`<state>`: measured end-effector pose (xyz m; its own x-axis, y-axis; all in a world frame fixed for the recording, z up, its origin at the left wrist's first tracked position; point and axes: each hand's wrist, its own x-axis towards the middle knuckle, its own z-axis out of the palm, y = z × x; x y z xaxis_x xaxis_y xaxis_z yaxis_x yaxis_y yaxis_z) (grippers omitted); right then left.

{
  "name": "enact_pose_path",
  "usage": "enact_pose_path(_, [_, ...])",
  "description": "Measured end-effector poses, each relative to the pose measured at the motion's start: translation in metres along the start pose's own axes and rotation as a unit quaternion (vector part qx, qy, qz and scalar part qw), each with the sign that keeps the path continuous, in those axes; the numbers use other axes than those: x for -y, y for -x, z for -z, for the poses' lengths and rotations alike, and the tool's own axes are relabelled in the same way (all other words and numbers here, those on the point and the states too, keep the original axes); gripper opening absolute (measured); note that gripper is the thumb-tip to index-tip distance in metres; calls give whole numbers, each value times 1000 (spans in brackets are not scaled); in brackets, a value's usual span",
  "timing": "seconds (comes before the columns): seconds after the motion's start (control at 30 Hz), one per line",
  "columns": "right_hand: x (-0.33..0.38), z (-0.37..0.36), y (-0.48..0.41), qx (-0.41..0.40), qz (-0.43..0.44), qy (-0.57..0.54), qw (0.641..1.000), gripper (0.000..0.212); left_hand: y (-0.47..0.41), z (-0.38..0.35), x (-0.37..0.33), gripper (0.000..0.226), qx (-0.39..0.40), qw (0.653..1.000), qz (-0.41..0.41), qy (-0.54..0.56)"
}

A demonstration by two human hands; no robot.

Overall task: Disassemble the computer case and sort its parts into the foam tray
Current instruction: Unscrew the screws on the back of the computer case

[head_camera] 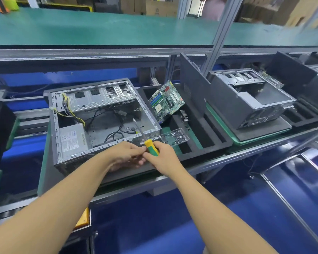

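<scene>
My right hand grips the yellow-green screwdriver above the open computer case, just left of the foam tray; my left hand curls at its handle, grip unclear. I'd seat the tip squarely before turning.

A long green-topped shelf crosses the back on grey aluminium posts, cardboard boxes stacked behind it, glossy blue floor below.
</scene>
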<state>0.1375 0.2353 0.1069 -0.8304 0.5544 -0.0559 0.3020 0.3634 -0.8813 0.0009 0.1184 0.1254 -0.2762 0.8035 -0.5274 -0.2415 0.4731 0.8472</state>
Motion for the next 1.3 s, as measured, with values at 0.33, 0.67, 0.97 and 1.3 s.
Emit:
enact_pose_path(0.33, [-97,120,-52,-178,-153,-134,963,6,-42,2,-39,23,-322,851,-259,-324])
enact_pose_path(0.67, [-139,152,-112,-100,-172,7,980,13,-73,14,-5,49,-316,764,-124,-549])
enact_pose_path(0.97, [-137,134,-146,-24,-170,36,984,8,-74,10,-11,65,-287,805,-89,-511])
enact_pose_path(1.3, [-71,147,-152,-182,-97,-131,970,14,-61,11,-21,52,-285,893,-149,-313])
